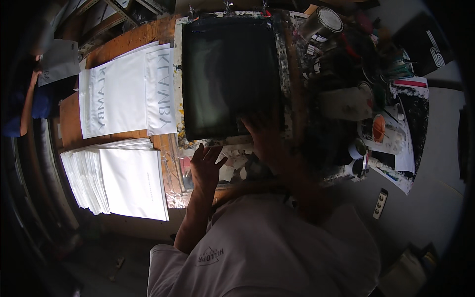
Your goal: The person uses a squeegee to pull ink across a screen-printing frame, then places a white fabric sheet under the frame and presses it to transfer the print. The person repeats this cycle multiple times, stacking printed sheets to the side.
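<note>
A dark printing screen point(227, 74) in a paint-spattered frame point(284, 64) lies flat on the wooden bench. My left hand point(205, 166) hovers with fingers spread just below the frame's near edge, over taped, spattered bench surface. My right hand point(262, 136) is a dark, shadowed shape resting on the near edge of the screen; its grip is unclear. To the left of the screen lie two white printed bags point(123, 94), overlapping. A fanned stack of plain white bags point(131, 183) sits at the bench's near left.
A paint can point(324, 22) and a cluttered side table point(396, 123) of ink pots and rags stand on the right. Another person point(24, 99) at the far left holds a grey sheet point(59, 59). A power strip point(380, 203) lies on the floor.
</note>
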